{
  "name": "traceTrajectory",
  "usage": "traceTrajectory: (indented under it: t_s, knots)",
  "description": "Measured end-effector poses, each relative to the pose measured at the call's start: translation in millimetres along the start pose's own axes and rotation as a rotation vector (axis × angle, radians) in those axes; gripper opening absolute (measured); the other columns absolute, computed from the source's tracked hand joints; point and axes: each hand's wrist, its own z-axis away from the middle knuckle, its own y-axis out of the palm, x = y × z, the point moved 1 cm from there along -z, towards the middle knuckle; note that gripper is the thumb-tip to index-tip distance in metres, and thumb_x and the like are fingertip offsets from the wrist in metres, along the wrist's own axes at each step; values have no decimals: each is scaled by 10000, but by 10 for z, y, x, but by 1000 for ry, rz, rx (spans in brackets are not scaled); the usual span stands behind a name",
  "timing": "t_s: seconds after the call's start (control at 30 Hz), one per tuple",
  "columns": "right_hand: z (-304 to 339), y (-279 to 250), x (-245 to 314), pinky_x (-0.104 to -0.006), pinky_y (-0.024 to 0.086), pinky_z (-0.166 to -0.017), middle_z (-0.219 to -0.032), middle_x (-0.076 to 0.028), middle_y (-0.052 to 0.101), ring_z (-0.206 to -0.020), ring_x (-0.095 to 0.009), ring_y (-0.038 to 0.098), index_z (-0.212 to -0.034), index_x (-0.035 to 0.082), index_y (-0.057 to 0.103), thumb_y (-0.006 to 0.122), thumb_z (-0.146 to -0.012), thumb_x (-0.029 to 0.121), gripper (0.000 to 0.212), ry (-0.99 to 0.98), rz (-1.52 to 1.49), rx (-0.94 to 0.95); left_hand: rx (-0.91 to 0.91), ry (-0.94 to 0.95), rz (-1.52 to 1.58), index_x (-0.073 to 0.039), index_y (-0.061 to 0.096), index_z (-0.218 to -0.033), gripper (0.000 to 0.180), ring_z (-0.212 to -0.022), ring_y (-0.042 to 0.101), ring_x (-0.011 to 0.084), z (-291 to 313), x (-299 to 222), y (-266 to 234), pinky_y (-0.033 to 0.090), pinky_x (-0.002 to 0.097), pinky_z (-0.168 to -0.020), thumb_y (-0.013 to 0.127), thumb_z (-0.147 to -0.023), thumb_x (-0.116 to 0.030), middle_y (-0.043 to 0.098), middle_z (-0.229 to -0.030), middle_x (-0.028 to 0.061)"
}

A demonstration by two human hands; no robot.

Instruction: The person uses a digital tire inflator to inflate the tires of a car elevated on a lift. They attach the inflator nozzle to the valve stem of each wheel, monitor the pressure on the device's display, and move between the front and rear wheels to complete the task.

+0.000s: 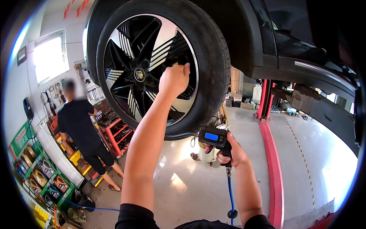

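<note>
right hand (237, 153) wrapped round the digital inflator (214, 137), below the raised wheel (141, 75); left hand (175, 79) before the spokes (158, 56), its grip indeterminable. wheel rotation or a tug could strain the black hose (179, 135).

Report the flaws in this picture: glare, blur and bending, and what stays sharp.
In the head view, the window is blown out to white and bright glare lies on the floor; in the head view, the co-worker's head is blurred, while the inflator gauge looks sharp; in the head view, the red floor rail bows and the corners go black.
</note>
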Motion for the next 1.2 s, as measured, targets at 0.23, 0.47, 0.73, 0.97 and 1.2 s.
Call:
traceTrajectory:
  t_s: [0.23, 0.47, 0.73, 0.97, 1.2]
  knots:
    - [-50, -59, -94, -231, 239, -391, -1106, -191, 670, -405, -63, 322, -1423, 19, 473, 324, -1040, 655, 758, -28, 1, -4, -105, -211, 56, -5, 735, -908, 561, -977, 660, 492, 107, 168, -299, 519, 534, -903, 417, -1048, -446, 700, -960, 303]
    - [352, -339, -281, -223, 237, -380, -1084, -254, 662, -398, -65, 322, -1458, -4, 437, 406, -982, 720, 867, 3, 56, -54, -362, -902, 1279, -102, 548, -931, 378, -509, 490, 118, 1735, 1898, 10, 338, 259, -419, 522, -1055, -458, 606, -767, 62]
    - [198, -376, -486, -211, 238, -399, -1037, -159, 680, -428, -47, 310, -1447, 77, 464, 432, -1047, 568, 634, 124, 5, -17, -1180, -1986, 1625, -131, 500, -872, 377, -486, 514, 149, 4916, 3749, 1223, 464, 287, -451, 351, -1072, -414, 534, -633, 5]
    - [450, -714, -499, -218, 236, -404, -1080, -172, 670, -424, -55, 316, -1453, 72, 459, 384, -1046, 605, 675, 63, -105, -20, -959, -2055, 1377, -116, 561, -753, 508, -546, 557, 156, 3924, 2543, 1065, 455, 334, -587, 326, -1066, -441, 572, -609, 11]
    - [643, -1024, -311, -238, 261, -408, -1097, -202, 659, -396, -68, 315, -1443, 47, 457, 333, -979, 754, 855, -16, -132, 43, -841, -1429, 1300, -86, 546, -887, 435, -510, 509, 164, 3054, 1952, 906, 464, 291, -508, 445, -1068, -469, 544, -672, 32]
